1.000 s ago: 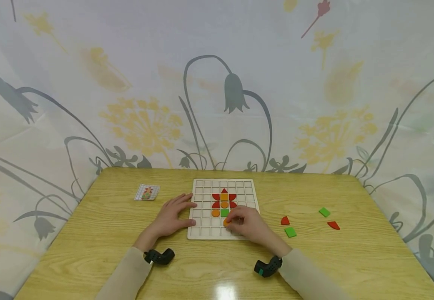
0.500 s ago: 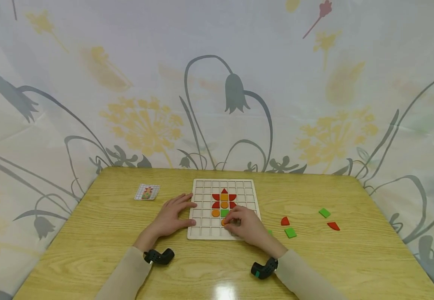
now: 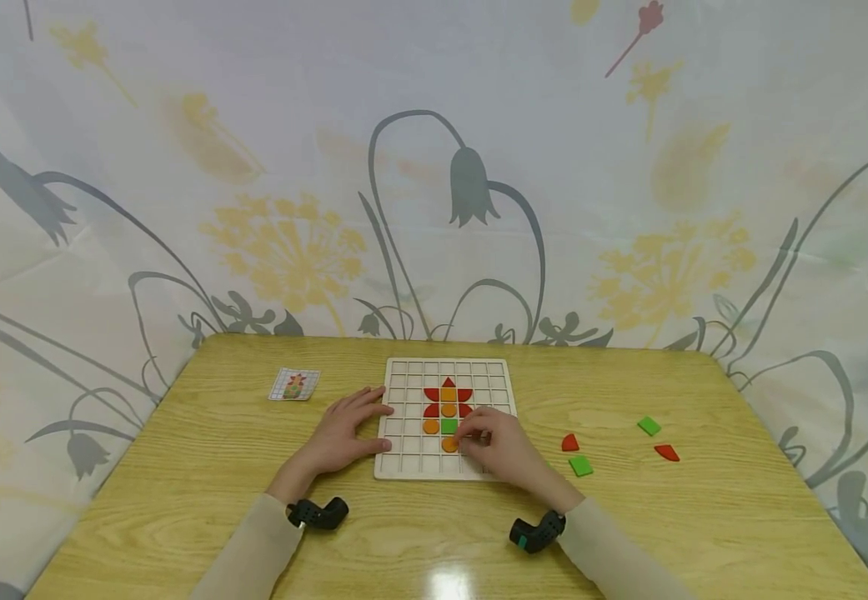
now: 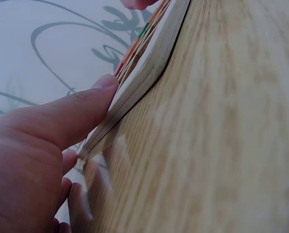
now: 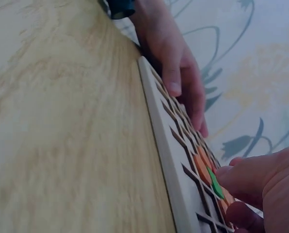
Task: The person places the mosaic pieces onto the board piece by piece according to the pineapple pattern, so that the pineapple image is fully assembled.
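A white grid board (image 3: pixel 401 462) lies on the table, bearing a pattern of red, orange and green pieces. My left hand (image 3: pixel 343 433) rests at its left edge with fingers spread; in the left wrist view the thumb (image 4: pixel 84 107) touches the rim. My right hand (image 3: pixel 499 446) is over the board's lower right part. Its thumb and forefinger stand apart, fingertips right beside an orange round piece (image 3: pixel 449 445) lying in a cell below a green square (image 3: pixel 449 426). Another orange round piece (image 3: pixel 431 426) sits left of that square. The right hand covers some cells behind it.
To the board's right lie loose pieces: a red quarter-circle (image 3: pixel 570 442), a green square tile (image 3: pixel 580 466), a second green tile (image 3: pixel 649 426) and another red quarter-circle (image 3: pixel 667 452). A pattern card (image 3: pixel 294 385) lies at the back left of the wooden table (image 3: pixel 373 533).
My right hand has drawn slightly to the right, its fingers coming off the orange round piece, which now shows whole in its cell. The left hand stays in place.
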`<state>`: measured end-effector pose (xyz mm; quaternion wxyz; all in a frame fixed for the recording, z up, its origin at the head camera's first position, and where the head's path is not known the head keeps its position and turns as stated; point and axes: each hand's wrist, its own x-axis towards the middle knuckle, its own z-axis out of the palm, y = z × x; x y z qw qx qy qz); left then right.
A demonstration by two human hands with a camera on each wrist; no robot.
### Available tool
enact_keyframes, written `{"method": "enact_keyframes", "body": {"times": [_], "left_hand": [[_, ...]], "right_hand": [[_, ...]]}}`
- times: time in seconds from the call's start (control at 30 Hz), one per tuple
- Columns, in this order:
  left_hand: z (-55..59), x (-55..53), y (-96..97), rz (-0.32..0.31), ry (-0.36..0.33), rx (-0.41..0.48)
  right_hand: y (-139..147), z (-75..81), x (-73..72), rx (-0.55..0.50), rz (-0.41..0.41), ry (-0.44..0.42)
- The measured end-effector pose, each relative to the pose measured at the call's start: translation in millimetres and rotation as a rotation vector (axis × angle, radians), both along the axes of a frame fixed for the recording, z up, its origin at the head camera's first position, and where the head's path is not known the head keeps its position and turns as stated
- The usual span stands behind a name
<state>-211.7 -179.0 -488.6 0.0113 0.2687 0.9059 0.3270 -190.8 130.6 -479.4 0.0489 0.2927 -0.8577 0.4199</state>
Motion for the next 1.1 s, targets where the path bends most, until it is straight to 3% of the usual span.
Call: {"method": "enact_keyframes", "body": {"times": [0.23,0.6,0.77,0.9,1.1], "left_hand": [[-0.9,0.0,0.4,-0.004,0.004,-0.008],[-1.0,2.3,-1.3,-0.004,0.000,-0.008],[0.1,2.4,-1.6,0.002,0.007,-0.014],[0.3,2.3,-1.3,0.001,0.004,-0.015],[1.3,1.4,0.1,-0.005,0.008,-0.015]], "right_hand": [[32,2.1,-0.9,-0.008,-0.065,-0.033],[114,1.7,6.5,0.056,-0.230,-0.001],[143,0.8,12.4,0.060,-0.306,-0.031],[158,-2.6,18.9,0.057,-0.311,-0.073],[166,-4.0,26.4,0.021,-0.256,-0.148]]}}
